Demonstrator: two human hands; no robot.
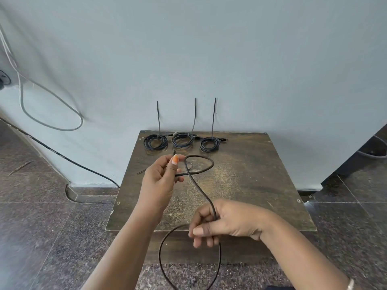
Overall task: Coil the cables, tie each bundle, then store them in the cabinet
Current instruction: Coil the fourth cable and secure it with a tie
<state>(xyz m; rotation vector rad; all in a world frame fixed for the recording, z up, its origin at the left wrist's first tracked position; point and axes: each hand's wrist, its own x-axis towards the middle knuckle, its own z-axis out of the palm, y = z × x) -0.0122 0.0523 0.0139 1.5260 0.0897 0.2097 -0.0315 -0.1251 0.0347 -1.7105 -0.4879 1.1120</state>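
Note:
A dark loose cable runs between both hands above a worn wooden table. My left hand pinches it near its plug end, where one small loop curls to the right. My right hand grips the cable lower down, near the table's front edge, and a large loop hangs below it toward the floor. Three coiled black bundles lie in a row at the table's back edge: left bundle, middle bundle, right bundle. Each is tied with a zip tie whose long tail sticks up against the wall.
A thin dark zip tie lies on the table behind my left hand. A grey cable and a black cable hang along the wall at left down to the stone floor. A dark opening shows at far right.

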